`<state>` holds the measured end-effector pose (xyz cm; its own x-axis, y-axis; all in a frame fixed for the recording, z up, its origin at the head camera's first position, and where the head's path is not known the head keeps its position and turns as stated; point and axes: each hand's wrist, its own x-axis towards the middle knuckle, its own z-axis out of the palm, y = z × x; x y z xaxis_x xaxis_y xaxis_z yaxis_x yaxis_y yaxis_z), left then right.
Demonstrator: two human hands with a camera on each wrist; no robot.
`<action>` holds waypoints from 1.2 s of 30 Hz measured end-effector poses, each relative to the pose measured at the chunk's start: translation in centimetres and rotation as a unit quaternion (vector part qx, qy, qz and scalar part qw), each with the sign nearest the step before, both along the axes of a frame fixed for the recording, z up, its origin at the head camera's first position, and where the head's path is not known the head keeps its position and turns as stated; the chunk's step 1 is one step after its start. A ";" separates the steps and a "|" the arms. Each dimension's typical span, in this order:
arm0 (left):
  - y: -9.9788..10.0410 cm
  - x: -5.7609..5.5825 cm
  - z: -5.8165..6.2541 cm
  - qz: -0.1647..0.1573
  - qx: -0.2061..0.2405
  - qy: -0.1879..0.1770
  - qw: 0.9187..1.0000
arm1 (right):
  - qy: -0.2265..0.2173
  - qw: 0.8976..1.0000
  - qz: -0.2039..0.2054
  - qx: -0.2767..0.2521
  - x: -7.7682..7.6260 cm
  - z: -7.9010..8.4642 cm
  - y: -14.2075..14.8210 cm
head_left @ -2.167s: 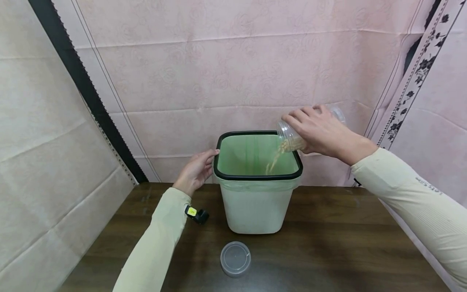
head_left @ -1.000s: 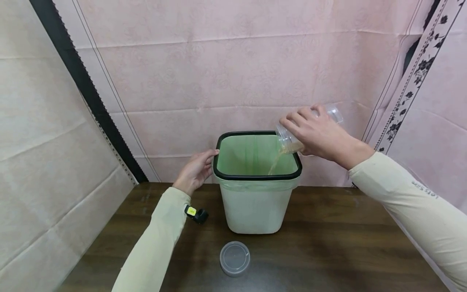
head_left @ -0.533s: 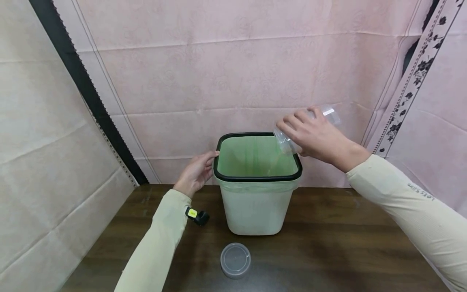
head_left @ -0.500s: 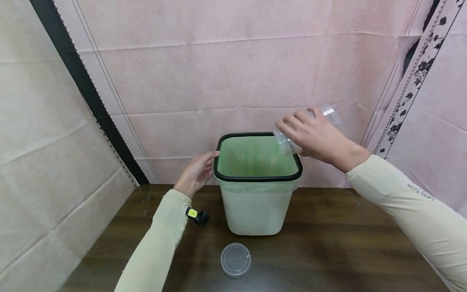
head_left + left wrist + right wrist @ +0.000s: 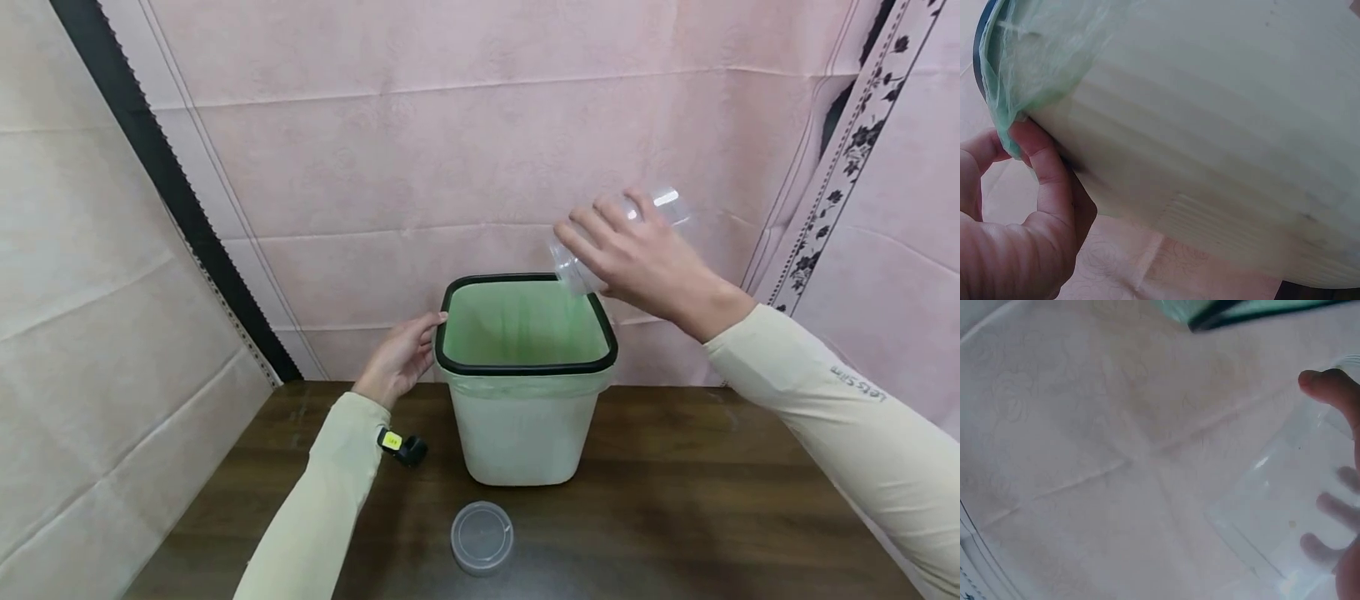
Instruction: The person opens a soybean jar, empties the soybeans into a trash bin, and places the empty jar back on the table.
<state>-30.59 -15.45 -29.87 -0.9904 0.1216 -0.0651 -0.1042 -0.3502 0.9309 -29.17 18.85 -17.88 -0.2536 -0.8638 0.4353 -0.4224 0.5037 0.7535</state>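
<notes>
A pale trash can (image 5: 521, 437) with a black rim and a green bag liner (image 5: 517, 321) stands upright at mid-table. My left hand (image 5: 401, 358) pinches its left rim; in the left wrist view the thumb and fingers close on the edge of the liner (image 5: 1007, 119). Over the can's right back corner, my right hand (image 5: 648, 262) grips a clear plastic jar (image 5: 573, 267), mouth tilted down toward the can. Through its wall in the right wrist view, the jar (image 5: 1272, 487) shows only a small speck inside. The can's bottom is hidden.
A round clear lid (image 5: 482, 537) lies on the dark wooden table (image 5: 675, 500) in front of the can. Pink cloth (image 5: 450, 150) hangs behind, with more cloth on both sides. A small black device (image 5: 403, 446) is strapped to the left wrist.
The stream of pale grains from the jar has thinned and stopped. My right hand has moved slightly up and left with the jar. The left hand stays at the rim.
</notes>
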 end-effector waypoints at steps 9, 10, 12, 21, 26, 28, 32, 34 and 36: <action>0.3 -0.2 -0.1 -0.011 0.000 0.001 1.000 | 0.021 0.999 -0.011 0.049 0.2 -0.9 0.1; 0.3 -0.2 -0.1 -0.010 0.000 0.002 1.000 | 0.021 0.999 -0.006 0.033 0.3 -0.7 0.1; 0.1 -0.1 -0.2 -0.008 0.001 0.004 1.000 | 0.020 1.000 0.004 -0.001 0.3 -0.3 0.0; 0.0 0.2 0.2 0.004 0.011 -0.002 1.000 | -0.110 0.993 -0.008 -0.049 0.2 -2.2 0.6; 0.0 0.1 0.1 0.014 0.008 -0.012 1.000 | -0.231 0.948 -0.027 -0.217 1.0 -2.9 1.8; 0.1 0.1 0.0 0.010 -0.001 -0.007 1.000 | -0.266 0.920 -0.029 -0.287 2.2 -3.2 2.4; 0.2 0.1 0.0 0.006 -0.044 0.009 0.999 | -0.333 0.843 -0.005 -0.423 5.2 -4.2 2.9; 0.3 0.3 0.0 0.009 -0.069 0.020 0.997 | -0.359 0.801 0.015 -0.480 6.9 -4.9 2.8; 0.2 0.4 -0.1 0.020 -0.094 0.030 0.995 | -0.379 0.763 0.031 -0.523 8.7 -5.6 2.6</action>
<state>-30.15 -15.25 -29.95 -0.9971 0.0729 -0.0232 -0.0355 -0.1721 0.9844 -20.44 21.40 -23.50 -0.7469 -0.1656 0.6440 -0.5852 0.6236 -0.5183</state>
